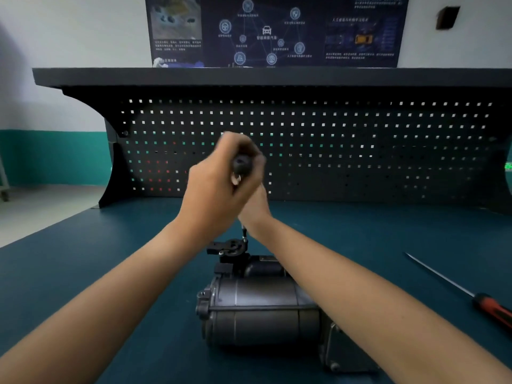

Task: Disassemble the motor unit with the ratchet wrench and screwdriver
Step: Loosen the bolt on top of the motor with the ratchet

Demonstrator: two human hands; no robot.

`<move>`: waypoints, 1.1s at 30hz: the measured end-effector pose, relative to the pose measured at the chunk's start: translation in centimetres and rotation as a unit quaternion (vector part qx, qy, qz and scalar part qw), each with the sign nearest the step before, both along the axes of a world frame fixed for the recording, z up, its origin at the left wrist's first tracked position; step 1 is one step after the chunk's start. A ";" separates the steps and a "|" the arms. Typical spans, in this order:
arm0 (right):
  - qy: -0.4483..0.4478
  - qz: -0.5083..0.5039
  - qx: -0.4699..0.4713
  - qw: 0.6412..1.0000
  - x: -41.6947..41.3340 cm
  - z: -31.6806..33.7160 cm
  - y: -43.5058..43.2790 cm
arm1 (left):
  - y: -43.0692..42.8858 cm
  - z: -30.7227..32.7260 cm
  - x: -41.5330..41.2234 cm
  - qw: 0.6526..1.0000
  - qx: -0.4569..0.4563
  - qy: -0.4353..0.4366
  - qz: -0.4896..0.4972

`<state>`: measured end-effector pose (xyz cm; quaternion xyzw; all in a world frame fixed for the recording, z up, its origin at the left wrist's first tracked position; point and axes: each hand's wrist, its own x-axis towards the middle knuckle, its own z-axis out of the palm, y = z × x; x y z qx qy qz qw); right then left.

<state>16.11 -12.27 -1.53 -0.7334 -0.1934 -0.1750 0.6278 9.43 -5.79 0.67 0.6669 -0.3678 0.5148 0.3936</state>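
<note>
The grey motor unit [263, 309] lies on its side on the blue-green mat, near me at the centre. A black bracket [228, 248] sticks up at its far end. A thin tool shaft [243, 234] stands on that bracket and runs up into my hands. My left hand [219, 187] grips the black handle end of the ratchet wrench [241, 164] from the left, blurred by motion. My right hand [256, 207] sits just behind and below it, wrapped around the same tool; its fingers are mostly hidden by the left hand.
A screwdriver [493, 311] with a red and black handle lies on the mat [97, 259] at the right, its blade pointing away to the left. A black pegboard [332, 139] with a shelf on top closes off the back of the bench.
</note>
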 end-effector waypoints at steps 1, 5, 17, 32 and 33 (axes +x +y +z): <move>0.027 -0.008 0.036 0.999 0.5 0.0 0.3 | 0.3 -0.1 0.9 0.995 -0.061 0.018 -0.071; 0.141 0.104 0.073 0.982 1.6 0.6 -0.6 | 3.9 0.9 5.8 0.878 -0.341 0.229 -0.244; 0.156 0.171 0.024 0.973 1.9 0.9 -1.1 | 4.2 0.1 3.2 0.930 -0.260 0.169 -0.195; 0.159 0.141 0.044 0.976 1.1 0.8 -0.7 | 4.4 0.1 4.5 0.844 -0.371 0.236 -0.306; 0.162 0.152 0.025 0.975 1.3 0.9 -0.5 | 5.0 0.1 5.7 0.785 -0.429 0.287 -0.344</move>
